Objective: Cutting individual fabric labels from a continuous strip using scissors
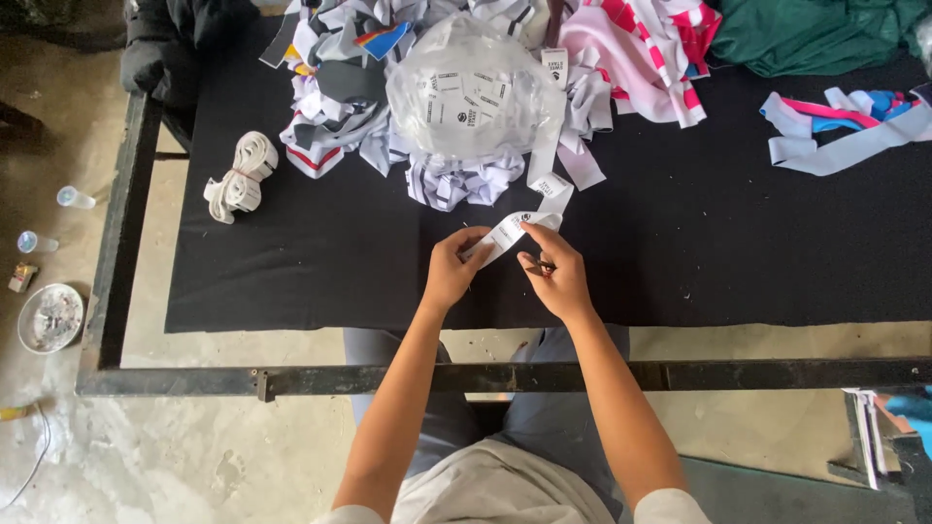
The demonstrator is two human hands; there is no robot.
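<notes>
Both my hands meet over the front part of a black cloth-covered table (pixel 311 272). My left hand (pixel 452 270) pinches the lower end of a white printed label strip (pixel 515 229). My right hand (pixel 555 274) holds the same strip from the right, and a small dark tool with a red part shows in its fingers. The strip runs up and right toward a clear plastic bag of white labels (pixel 473 92) at the back of the table.
A heap of white, grey and striped fabric pieces (pixel 340 107) surrounds the bag. A bundle of white strips (pixel 240 177) lies at left. Pink-and-white fabric (pixel 646 53), green cloth (pixel 815 34) and loose grey, pink and blue bands (pixel 840 126) lie at right. The black metal frame (pixel 485 376) edges the table.
</notes>
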